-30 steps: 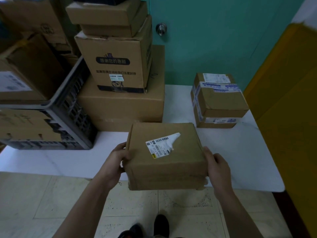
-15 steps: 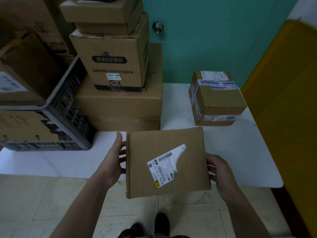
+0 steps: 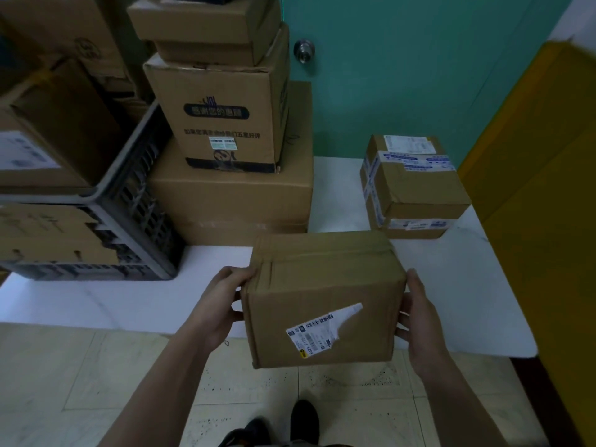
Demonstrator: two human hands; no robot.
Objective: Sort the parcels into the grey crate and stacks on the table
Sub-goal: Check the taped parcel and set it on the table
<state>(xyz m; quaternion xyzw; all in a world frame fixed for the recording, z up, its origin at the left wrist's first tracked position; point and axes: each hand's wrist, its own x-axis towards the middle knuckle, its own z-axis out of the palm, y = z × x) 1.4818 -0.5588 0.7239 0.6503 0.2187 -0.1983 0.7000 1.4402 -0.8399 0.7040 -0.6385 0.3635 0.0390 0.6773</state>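
Parcel (image 3: 322, 301) gripped between left hand (image 3: 222, 301) and right hand (image 3: 419, 321), fingers curled on its ends; long axis ran left-right; grey crate (image 3: 135, 195) lay far-left, nearer left hand.

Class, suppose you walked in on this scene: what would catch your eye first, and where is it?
A brown parcel with a half-peeled white label, held between the left hand and right hand over the white table's near edge. Behind it a stack of boxes rises, a grey crate of parcels to its left, a taped box at right.
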